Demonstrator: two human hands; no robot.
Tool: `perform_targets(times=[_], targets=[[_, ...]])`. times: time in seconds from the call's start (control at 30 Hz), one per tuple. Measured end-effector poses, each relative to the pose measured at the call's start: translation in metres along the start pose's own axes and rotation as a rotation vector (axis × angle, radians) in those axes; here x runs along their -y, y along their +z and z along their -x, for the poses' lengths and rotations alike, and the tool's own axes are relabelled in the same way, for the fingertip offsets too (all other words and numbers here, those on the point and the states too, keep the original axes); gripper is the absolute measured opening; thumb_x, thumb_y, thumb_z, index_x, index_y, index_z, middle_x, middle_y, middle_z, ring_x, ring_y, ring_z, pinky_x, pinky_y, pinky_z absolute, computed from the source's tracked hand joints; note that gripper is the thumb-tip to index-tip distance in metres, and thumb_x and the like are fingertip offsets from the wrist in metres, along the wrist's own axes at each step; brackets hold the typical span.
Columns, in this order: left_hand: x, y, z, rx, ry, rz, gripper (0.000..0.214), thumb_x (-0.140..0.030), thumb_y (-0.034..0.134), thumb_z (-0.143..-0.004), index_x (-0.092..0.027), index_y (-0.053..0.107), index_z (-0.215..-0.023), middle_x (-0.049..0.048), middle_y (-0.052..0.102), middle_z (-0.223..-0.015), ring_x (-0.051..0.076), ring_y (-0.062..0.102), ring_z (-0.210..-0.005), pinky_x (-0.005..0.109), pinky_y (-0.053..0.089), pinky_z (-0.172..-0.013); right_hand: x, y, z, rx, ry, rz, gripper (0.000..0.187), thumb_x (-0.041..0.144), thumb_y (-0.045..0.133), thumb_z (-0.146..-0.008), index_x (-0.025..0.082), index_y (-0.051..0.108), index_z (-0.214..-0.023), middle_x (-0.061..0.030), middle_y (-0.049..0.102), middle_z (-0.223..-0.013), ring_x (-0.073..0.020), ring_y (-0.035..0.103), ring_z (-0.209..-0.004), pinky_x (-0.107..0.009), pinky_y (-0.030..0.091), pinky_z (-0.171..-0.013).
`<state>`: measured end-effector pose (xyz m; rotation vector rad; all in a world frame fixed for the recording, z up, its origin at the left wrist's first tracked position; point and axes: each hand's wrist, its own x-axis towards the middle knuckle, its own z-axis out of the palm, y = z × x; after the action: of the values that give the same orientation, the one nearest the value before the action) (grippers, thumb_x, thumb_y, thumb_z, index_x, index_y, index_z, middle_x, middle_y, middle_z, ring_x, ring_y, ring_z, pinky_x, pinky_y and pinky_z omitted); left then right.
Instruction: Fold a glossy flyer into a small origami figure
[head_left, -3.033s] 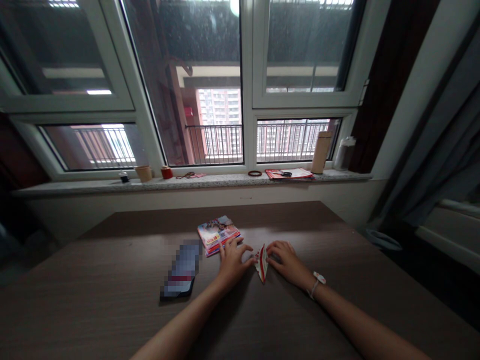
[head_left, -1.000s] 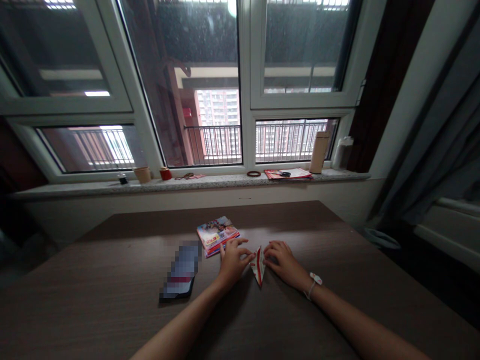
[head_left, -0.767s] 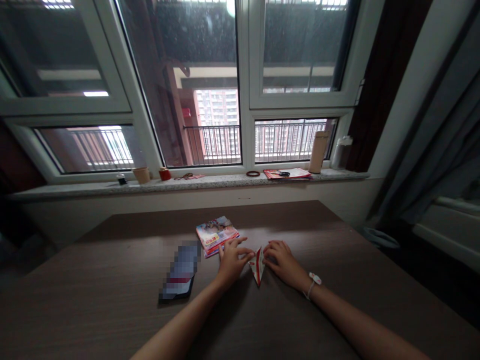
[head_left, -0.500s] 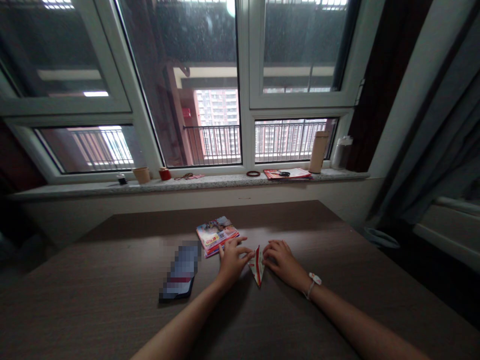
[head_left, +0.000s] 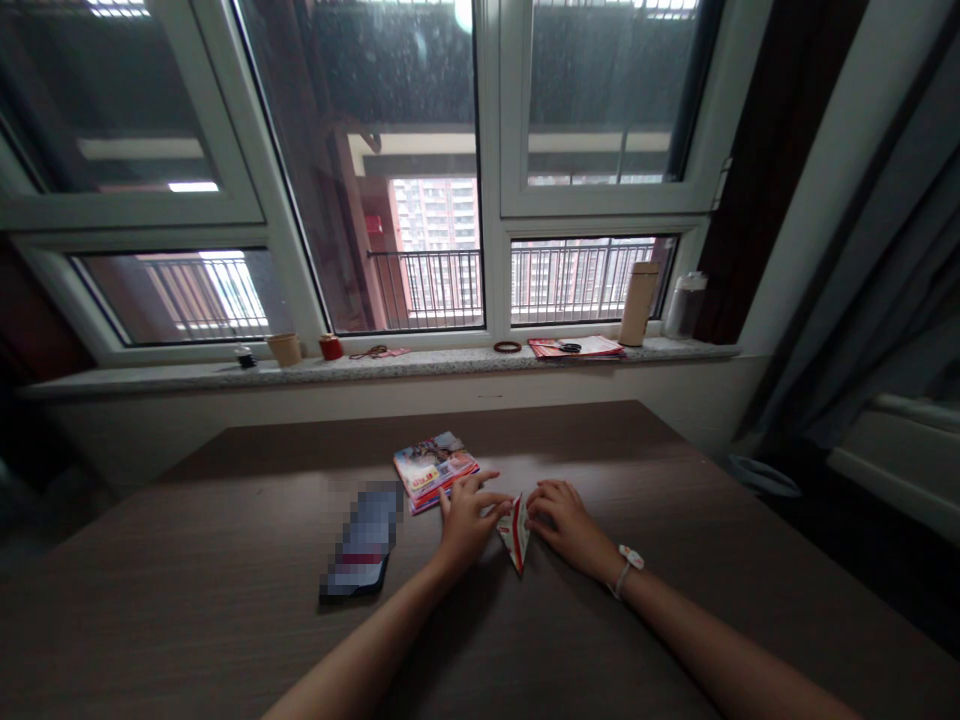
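Note:
A small piece of folded paper (head_left: 516,538), pale with a red stripe, lies on the brown table (head_left: 225,560) with one point toward me. My left hand (head_left: 471,520) pinches its upper left edge between thumb and fingers. On the opposite side, the bent fingertips of my right hand (head_left: 566,522) close on the upper right edge. Behind my left hand is a stack of colourful printed paper (head_left: 431,468), its near corner partly covered by my fingers. A bracelet circles my right wrist.
Left of my hands lies a phone (head_left: 364,545) with a blurred screen. Along the stone windowsill (head_left: 442,362) stand a paper cup (head_left: 284,350), a red spool (head_left: 330,347), a dark ring (head_left: 507,347), scissors (head_left: 570,348) on red paper, a tan flask (head_left: 637,305) and a clear bottle (head_left: 684,307).
Both hands stay at the folded paper in nearly the same pose. The paper's top edge sits slightly differently between the fingers, and the view has shifted a touch.

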<state>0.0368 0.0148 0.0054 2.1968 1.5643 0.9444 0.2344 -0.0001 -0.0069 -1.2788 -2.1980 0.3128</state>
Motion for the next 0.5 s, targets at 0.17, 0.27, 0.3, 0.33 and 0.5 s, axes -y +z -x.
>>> perform_targets(times=[0.17, 0.27, 0.3, 0.33, 0.5], targets=[[-0.0039, -0.0010, 0.0002, -0.009, -0.009, -0.002, 0.012, -0.030, 0.064, -0.083, -0.030, 0.076, -0.079, -0.0002, 0.060, -0.127, 0.027, 0.045, -0.121, 0.058, 0.020, -0.108, 0.0039, -0.0030, 0.0005, 0.006, -0.002, 0.001, 0.009, 0.029, 0.057, -0.087, 0.025, 0.065, -0.090, -0.0025, 0.062, -0.105, -0.0233, 0.045, -0.118, -0.050, 0.018, -0.111], [-0.0043, -0.0015, 0.0000, -0.016, -0.010, 0.007, 0.011, -0.029, 0.065, -0.082, -0.030, 0.076, -0.080, 0.0000, 0.061, -0.125, 0.026, 0.046, -0.120, 0.056, 0.021, -0.109, 0.0045, -0.0035, 0.0004, 0.008, -0.002, 0.005, 0.008, 0.029, 0.058, -0.087, 0.025, 0.065, -0.089, -0.0025, 0.062, -0.104, -0.0227, 0.046, -0.117, -0.049, 0.020, -0.110], [-0.0040, -0.0014, 0.0000, -0.019, -0.011, 0.011, 0.010, -0.029, 0.066, -0.082, -0.030, 0.076, -0.080, 0.0000, 0.061, -0.124, 0.026, 0.047, -0.119, 0.055, 0.022, -0.108, 0.0042, -0.0031, 0.0004, 0.008, -0.005, 0.008, 0.008, 0.029, 0.059, -0.087, 0.025, 0.065, -0.089, -0.0026, 0.062, -0.105, -0.0226, 0.045, -0.117, -0.049, 0.021, -0.110], [-0.0037, -0.0013, 0.0000, -0.022, -0.011, 0.014, 0.010, -0.029, 0.066, -0.082, -0.030, 0.076, -0.079, 0.0000, 0.062, -0.123, 0.026, 0.047, -0.119, 0.054, 0.022, -0.108, 0.0038, -0.0025, 0.0004, 0.005, -0.008, 0.011, 0.008, 0.028, 0.059, -0.087, 0.025, 0.065, -0.089, -0.0026, 0.062, -0.105, -0.0224, 0.045, -0.117, -0.048, 0.021, -0.110], [-0.0029, -0.0003, 0.0007, -0.048, -0.003, 0.017, 0.011, -0.030, 0.065, -0.082, -0.030, 0.076, -0.078, -0.0001, 0.063, -0.122, 0.026, 0.047, -0.118, 0.054, 0.022, -0.108, 0.0017, 0.0003, 0.0005, -0.011, -0.024, 0.016, 0.008, 0.029, 0.059, -0.087, 0.024, 0.065, -0.090, -0.0025, 0.062, -0.104, -0.0222, 0.046, -0.116, -0.048, 0.022, -0.109]])
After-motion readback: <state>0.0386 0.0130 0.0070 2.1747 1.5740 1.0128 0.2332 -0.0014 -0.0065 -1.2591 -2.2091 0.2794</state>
